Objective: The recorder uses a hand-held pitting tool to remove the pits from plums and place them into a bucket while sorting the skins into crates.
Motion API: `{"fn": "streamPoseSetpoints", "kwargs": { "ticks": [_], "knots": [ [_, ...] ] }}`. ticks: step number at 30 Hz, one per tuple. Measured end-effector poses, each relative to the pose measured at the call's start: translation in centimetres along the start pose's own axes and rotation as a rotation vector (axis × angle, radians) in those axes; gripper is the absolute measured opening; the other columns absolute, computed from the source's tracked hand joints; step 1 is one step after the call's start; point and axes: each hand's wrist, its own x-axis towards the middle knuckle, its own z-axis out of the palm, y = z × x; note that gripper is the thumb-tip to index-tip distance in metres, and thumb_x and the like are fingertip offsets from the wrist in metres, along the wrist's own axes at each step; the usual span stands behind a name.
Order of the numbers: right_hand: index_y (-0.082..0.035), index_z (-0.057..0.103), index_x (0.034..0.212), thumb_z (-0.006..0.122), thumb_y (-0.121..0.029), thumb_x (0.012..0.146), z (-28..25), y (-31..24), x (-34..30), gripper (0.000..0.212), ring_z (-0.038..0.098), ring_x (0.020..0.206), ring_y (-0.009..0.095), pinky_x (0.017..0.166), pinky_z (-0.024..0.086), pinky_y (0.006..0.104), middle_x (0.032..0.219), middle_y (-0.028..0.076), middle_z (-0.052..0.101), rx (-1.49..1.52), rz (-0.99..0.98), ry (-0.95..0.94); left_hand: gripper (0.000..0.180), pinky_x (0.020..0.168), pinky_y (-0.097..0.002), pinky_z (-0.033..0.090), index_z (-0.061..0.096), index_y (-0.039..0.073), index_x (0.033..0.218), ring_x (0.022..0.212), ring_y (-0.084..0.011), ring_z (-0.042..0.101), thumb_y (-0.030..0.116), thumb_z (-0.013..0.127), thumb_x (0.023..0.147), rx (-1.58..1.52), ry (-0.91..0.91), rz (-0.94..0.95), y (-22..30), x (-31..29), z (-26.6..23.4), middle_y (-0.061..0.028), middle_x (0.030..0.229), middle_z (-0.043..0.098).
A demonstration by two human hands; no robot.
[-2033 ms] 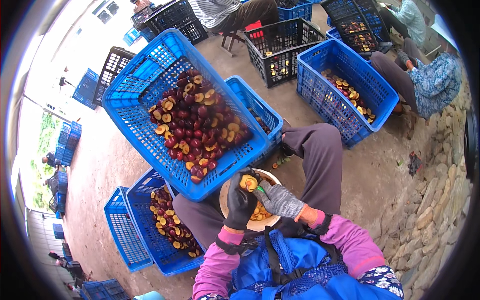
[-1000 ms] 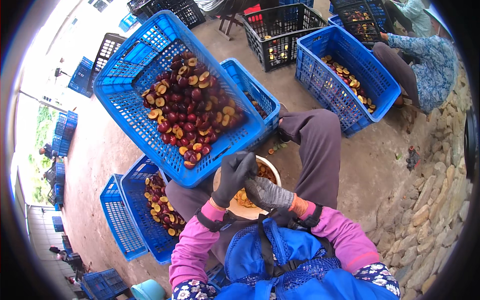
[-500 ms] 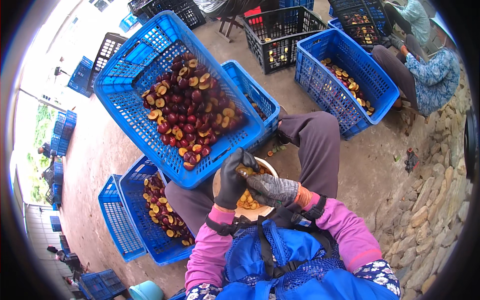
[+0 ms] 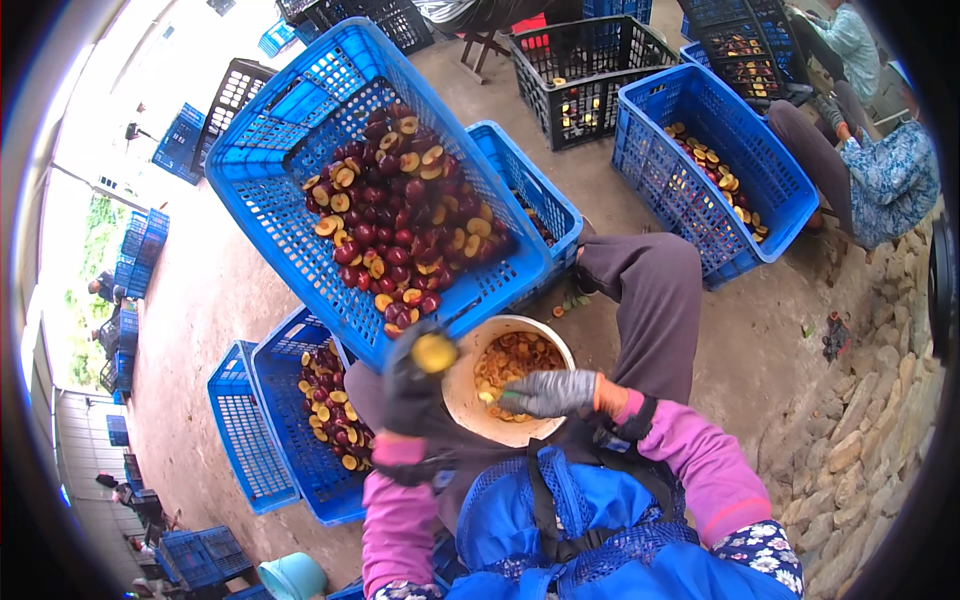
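Note:
My left hand (image 4: 418,385), in a dark glove and smeared by motion, has a yellow-fleshed plum half (image 4: 434,352) in its fingers, close to the near edge of a big blue crate (image 4: 385,352). That crate is tilted and holds many dark red plums (image 4: 395,225), several cut open. Over a white bucket (image 4: 463,408), my right hand (image 4: 553,394) in a grey knit glove is closed round a small tool, of which only a green part shows. A pale yellow bit (image 4: 488,396) is by its tip. Brownish-yellow scraps (image 4: 525,352) fill the bucket's bottom.
Another blue crate with plum halves (image 4: 262,365) stands to my left. At the right, one more blue crate (image 4: 715,180) is beside a seated person (image 4: 890,180). A black crate (image 4: 590,80) stands far ahead; a stone wall (image 4: 860,440) runs along the right.
My hands were together over the bucket and have parted. The left has moved left toward the tilted crate with the plum half; the right stays over the bucket. The view has shifted slightly.

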Motion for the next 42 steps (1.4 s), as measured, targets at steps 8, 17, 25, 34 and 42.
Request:
{"fn": "streamPoseSetpoints", "kwargs": {
  "ticks": [8, 17, 25, 34, 42],
  "knots": [
    [-0.003, 0.058, 0.101, 0.041, -0.040, 0.089, 3.1, -0.7, 1.8, 0.043, 0.060, 0.074, 0.039, 0.069, 0.045, 0.0487, 0.080, 0.021, 0.063, 0.325, 0.650, -0.111, 0.029, 0.079, -0.0351, 0.044, 0.060, 0.001, 0.104, 0.093, -0.0285, 0.056, 0.016, 0.059, 0.080, 0.736, 0.084, 0.013, 2.6, 6.0, -8.3, -0.0166, 0.104, 0.059],
    [-0.004, 0.056, 0.099, 0.040, -0.042, 0.091, 2.4, 0.6, 1.2, 0.042, 0.059, 0.062, 0.036, 0.060, 0.045, 0.0471, 0.066, 0.018, 0.059, 0.385, 0.712, -0.054, 0.033, 0.074, -0.0409, 0.048, 0.057, 0.010, 0.109, 0.087, -0.0317, 0.058, 0.011, 0.055, 0.076, 1.071, -0.430, 0.189, -13.2, 21.6, 8.4, -0.0134, 0.098, 0.056],
    [-0.002, 0.055, 0.101, 0.043, -0.038, 0.091, 1.5, 1.2, 1.4, 0.039, 0.059, 0.062, 0.035, 0.058, 0.045, 0.0446, 0.068, 0.019, 0.059, 0.547, 0.840, -0.117, 0.031, 0.070, -0.0413, 0.048, 0.060, 0.005, 0.101, 0.090, -0.0296, 0.058, 0.007, 0.057, 0.071, 0.991, -0.356, 0.271, -16.8, 20.7, 8.7, -0.0159, 0.097, 0.056],
    [-0.006, 0.044, 0.110, 0.050, -0.019, 0.083, 0.7, 5.6, 1.5, 0.030, 0.050, 0.072, 0.024, 0.059, 0.044, 0.0331, 0.085, 0.014, 0.049, 0.275, 0.684, 0.763, 0.030, 0.083, -0.0292, 0.044, 0.059, -0.001, 0.107, 0.093, -0.0190, 0.058, 0.015, 0.060, 0.082, -0.400, -0.427, -0.446, -2.8, 11.9, 4.1, -0.0075, 0.101, 0.062],
    [-0.007, 0.048, 0.109, 0.045, -0.034, 0.093, 2.1, 1.9, 3.8, 0.031, 0.048, 0.059, 0.010, 0.051, 0.040, 0.0234, 0.074, 0.003, 0.053, 0.699, 0.718, 0.799, 0.019, 0.078, -0.0282, 0.045, 0.047, -0.004, 0.105, 0.088, -0.0188, 0.055, 0.007, 0.045, 0.090, 0.148, 0.197, 0.182, 0.0, 1.4, 9.3, -0.0097, 0.093, 0.054]
  ]
}}
